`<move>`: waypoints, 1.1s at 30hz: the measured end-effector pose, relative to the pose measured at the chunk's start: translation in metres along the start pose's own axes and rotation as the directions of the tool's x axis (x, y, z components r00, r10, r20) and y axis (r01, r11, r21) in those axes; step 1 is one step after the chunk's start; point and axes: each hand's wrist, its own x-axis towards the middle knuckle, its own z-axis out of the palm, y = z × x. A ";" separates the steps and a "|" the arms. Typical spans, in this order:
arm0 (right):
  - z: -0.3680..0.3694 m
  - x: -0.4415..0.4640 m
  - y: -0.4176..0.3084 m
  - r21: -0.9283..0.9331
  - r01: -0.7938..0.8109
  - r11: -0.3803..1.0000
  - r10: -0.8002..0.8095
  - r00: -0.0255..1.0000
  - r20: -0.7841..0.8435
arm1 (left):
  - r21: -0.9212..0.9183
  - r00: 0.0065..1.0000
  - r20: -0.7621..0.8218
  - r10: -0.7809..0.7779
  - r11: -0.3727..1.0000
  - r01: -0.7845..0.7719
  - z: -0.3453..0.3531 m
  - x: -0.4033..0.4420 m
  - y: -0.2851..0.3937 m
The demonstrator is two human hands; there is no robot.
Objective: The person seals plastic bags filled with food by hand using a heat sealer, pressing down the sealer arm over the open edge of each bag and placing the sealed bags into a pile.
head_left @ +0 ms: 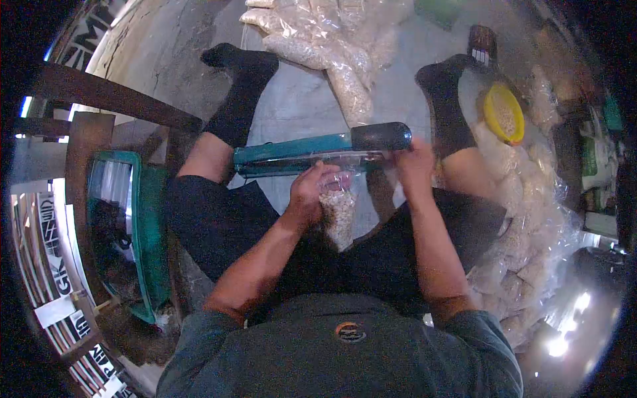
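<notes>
Head view: left hand (310, 194) gripped a clear, crinkly plastic bag (340, 215) of pale lumpy bits, top at the long teal-and-black device (298, 149). Right hand (415, 171) was at its black end, blurred, grip unclear. Shiny filled bags (514, 245) covered the grey floor sheet's (285, 106) right edge, yellow bowl (494, 109) among them.

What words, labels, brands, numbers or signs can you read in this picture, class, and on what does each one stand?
"GK": on the striped panel at the left edge; its other lettering is too skewed to read surely.
Upper-left lettering: too cut off and blurred.
Shirt: round emblem, no readable words.
Dark container: pale label, too small.
Green-and-white sack at right: too blurred.
No number can be read.
</notes>
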 end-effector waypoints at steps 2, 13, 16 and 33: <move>-0.014 -0.002 -0.032 0.058 0.149 0.987 -0.136 0.975 -0.178 | -0.001 1.000 -0.015 -0.006 1.000 0.006 0.002 0.000 -0.001; 0.005 -0.027 -0.086 -0.398 0.767 0.503 -0.816 0.573 0.073 | 0.058 1.000 0.017 0.020 0.998 -0.020 0.008 -0.007 0.004; 0.013 -0.028 -0.069 -0.524 0.671 0.524 -0.736 0.667 0.117 | 0.083 1.000 -0.023 0.009 0.997 -0.007 0.008 -0.005 0.004; 0.058 0.012 0.013 -0.528 0.665 0.528 -0.787 0.617 -0.009 | 0.384 0.998 -0.066 -0.018 0.922 0.043 0.002 0.002 0.009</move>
